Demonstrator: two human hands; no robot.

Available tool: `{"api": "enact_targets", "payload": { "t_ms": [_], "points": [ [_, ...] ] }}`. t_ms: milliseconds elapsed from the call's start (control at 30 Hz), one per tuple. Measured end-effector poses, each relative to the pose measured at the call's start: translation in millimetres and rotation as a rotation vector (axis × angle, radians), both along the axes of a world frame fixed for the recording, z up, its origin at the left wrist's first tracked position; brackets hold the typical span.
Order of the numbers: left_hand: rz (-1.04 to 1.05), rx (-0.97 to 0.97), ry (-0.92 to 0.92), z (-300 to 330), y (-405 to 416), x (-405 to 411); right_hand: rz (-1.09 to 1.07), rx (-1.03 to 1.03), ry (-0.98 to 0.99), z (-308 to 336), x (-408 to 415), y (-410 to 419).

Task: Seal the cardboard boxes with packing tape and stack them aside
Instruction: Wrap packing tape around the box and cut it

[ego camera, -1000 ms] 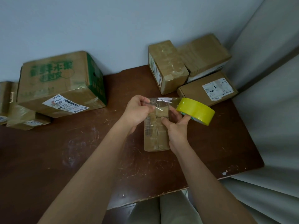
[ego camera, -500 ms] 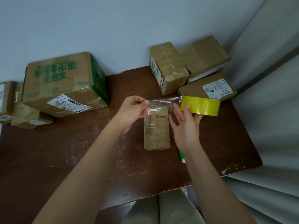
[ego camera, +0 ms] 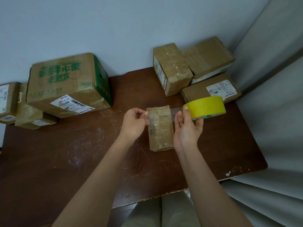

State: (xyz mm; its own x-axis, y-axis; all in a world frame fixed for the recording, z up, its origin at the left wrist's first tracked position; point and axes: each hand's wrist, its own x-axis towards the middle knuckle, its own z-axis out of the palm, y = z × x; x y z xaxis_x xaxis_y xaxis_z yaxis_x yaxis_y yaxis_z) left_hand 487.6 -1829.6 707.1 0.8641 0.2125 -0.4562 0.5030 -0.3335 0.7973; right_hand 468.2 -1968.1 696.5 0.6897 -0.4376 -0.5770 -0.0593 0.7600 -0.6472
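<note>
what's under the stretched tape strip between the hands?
The small cardboard box lies on the table beneath the clear tape strip, pulled from the yellow roll by the left hand and right hand. The box's contents and underside are hidden.
</note>
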Motion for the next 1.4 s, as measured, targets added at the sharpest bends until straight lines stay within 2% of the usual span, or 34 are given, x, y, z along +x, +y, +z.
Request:
{"api": "enact_targets", "payload": {
  "t_ms": [367,667,1100,1233,1400],
  "points": [
    [0.213,-0.068,-0.023,-9.6,2.9,-1.8,0.047,-0.152,0.031,-5.7,2.2,4.5],
    [0.240,0.011,-0.057,-26.7,-1.4,-5.6,0.003,-0.260,0.055,-6.5,10.1,13.2],
    [0.211,0.001,-0.027,-38.7,-4.3,-3.6,-0.008,-0.177,0.132,-15.1,11.6,10.5],
    [0.168,0.028,0.015,-41.4,-8.8,-3.8,-0.027,-0.074,0.208,-17.7,13.3,7.4],
    [0.100,-0.054,0.034,-51.9,-16.9,-1.5,-0.005,0.013,0.263,-19.7,17.2,5.8]
  ]
}}
